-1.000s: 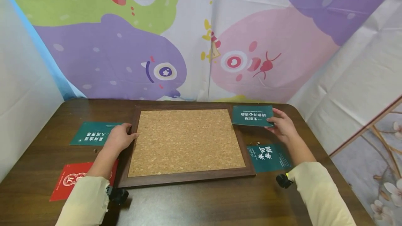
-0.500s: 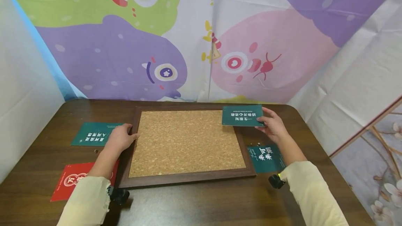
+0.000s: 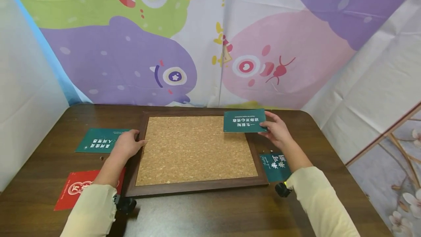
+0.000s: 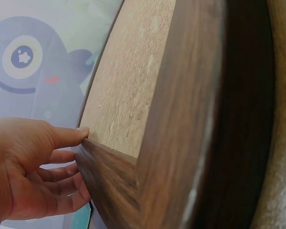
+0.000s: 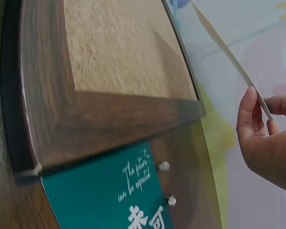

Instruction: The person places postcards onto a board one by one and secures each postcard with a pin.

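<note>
- Since the earlier frames, the held card (image 3: 244, 121) had been carried leftward by the right hand (image 3: 276, 130), from beside the board (image 3: 194, 149) to above its far right corner; more of the right green card (image 3: 273, 173) was now covered by the right forearm.
- The held card was pinched between the right thumb and fingers, raised clear of the cork, on which a shadow was cast.
- The board's left rim was still gripped by the left hand (image 3: 127, 143), thumb on top and fingers bent at the outer side.
- The brown wooden table (image 3: 204, 215) was seen with rounded far corners; along its far edge a cartoon backdrop (image 3: 141, 61) was hung, and white cloth (image 3: 358, 79) was draped past the right edge, with a floral panel (image 3: 398, 171) nearer.
- The board was laid flat, mid-table, nearer the far edge.
- Toward the table's left edge, the left green card (image 3: 98, 141) and, nearer the front, the red card (image 3: 74, 191) were laid flat, both partly hidden by the left hand or arm.
- The right green card was placed just beside the board's right edge, with two pins (image 5: 164, 166) near it.
- The board's far right corner was hidden by the held card in the head view.
</note>
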Action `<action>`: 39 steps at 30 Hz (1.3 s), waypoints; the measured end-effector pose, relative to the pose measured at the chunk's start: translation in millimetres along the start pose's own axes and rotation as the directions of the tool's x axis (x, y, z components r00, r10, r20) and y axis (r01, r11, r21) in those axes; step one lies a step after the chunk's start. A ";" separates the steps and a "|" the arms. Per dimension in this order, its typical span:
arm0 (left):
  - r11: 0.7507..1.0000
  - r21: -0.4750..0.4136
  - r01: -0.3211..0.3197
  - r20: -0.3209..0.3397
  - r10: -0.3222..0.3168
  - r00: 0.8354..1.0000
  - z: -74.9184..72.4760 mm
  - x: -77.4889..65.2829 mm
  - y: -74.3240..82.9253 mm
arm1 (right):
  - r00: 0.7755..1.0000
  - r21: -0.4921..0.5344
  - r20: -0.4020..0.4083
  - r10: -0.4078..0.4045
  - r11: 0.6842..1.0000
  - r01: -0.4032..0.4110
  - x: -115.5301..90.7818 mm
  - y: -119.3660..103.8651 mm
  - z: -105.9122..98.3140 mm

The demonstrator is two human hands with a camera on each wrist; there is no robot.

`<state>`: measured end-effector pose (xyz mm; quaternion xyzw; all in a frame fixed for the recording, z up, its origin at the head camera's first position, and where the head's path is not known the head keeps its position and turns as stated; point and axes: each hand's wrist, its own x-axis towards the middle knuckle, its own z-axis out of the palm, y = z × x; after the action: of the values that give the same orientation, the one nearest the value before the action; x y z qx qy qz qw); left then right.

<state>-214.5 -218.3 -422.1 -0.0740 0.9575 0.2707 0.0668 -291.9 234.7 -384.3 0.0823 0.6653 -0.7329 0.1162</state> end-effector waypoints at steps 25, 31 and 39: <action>1.000 0.015 -0.009 -0.004 0.009 1.000 0.5 1.7 1.8 | 1.000 -0.006 0.018 -0.015 1.000 0.015 9.6 11.0 55.9; 1.000 0.003 -0.004 0.000 0.004 1.000 1.6 1.4 0.3 | 0.999 0.012 0.034 -0.022 1.000 0.021 9.4 14.3 70.7; 1.000 0.002 0.000 -0.008 0.000 1.000 0.7 0.4 0.0 | 0.999 0.012 0.037 -0.015 1.000 0.015 11.8 18.0 86.3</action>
<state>-214.8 -218.0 -422.8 -0.0749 0.9580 0.2697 0.0630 -295.3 146.6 -396.0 0.0644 0.6594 -0.7389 0.1224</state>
